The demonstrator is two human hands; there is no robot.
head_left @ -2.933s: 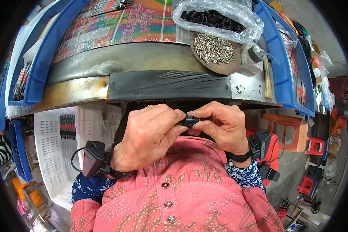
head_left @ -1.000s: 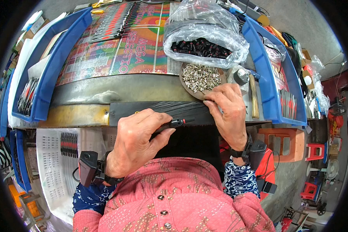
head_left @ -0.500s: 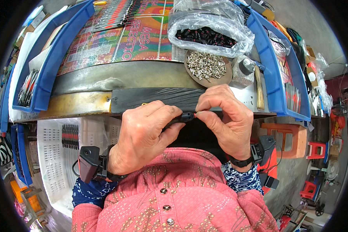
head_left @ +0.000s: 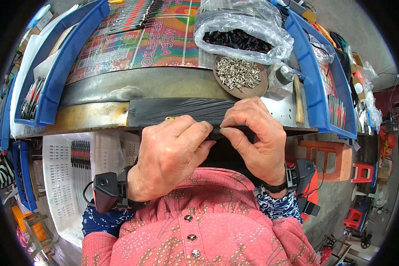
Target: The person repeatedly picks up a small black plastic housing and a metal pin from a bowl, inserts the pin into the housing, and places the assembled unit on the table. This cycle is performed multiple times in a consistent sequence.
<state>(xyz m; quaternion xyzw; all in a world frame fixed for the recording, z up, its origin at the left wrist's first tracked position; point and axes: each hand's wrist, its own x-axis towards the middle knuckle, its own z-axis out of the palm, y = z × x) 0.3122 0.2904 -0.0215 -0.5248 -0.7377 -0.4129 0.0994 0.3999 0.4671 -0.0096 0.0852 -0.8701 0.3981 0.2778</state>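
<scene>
In front of my waist, close to the bench edge, my left hand (head_left: 168, 153) pinches a small black part (head_left: 215, 134) between thumb and fingers. My right hand (head_left: 256, 137) has its thumb and forefinger closed at the part's right end, where they touch it. Most of the part is hidden by my fingers, so its full shape does not show. Just beyond my right hand, a round brown dish (head_left: 251, 91) holds a heap of small silvery metal pins (head_left: 237, 73). Behind it lies a clear plastic bag (head_left: 270, 54) of black parts with red bits (head_left: 239, 41).
Blue bins (head_left: 53, 84) (head_left: 317, 88) flank the bench, with slim red-and-black tools inside. More such tools (head_left: 133, 15) lie on a colourful printed sheet (head_left: 115, 53). A metal block (head_left: 279, 84) and a brush-like handle (head_left: 299, 99) stand right. A white crate (head_left: 66, 186) sits lower left.
My right fingertips have moved slightly left, over the end of the black part, and now cover the red tip seen before. My left hand has shifted slightly right.
</scene>
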